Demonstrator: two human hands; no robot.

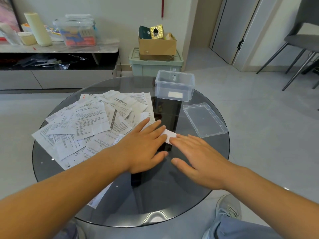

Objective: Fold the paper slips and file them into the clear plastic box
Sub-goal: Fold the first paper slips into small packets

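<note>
The round glass desk fills the middle of the frame. A loose pile of paper slips is spread flat and unfolded over its left half. The clear plastic box stands at the desk's upper right edge with its mouth up and its long side running left to right across the frame. Its lid lies apart from it, lower right, upside down on the glass.

Both hands are near the centre of the frame, well below the box. The left grip lies flat, fingers straight and slightly spread, pressing down on a folded slip at the pile's right edge. The right grip is also flat and unclenched, and its fingertips touch the slip's right end. Neither grip is curled round anything, so the slip is pinned to the glass rather than held.

Only a small white part of the slip shows between the two sets of fingertips. The rest is under the left fingers, so I cannot tell its long axis for sure.

The box lies almost straight up the frame from the slip, a touch to the right, with bare glass between them. I judge the right grip slightly better placed to carry the slip there. First, though, one grip must pinch the slip up off the glass.

One small folded slip in the box already rests on its floor, so most of the filing remains.
</note>
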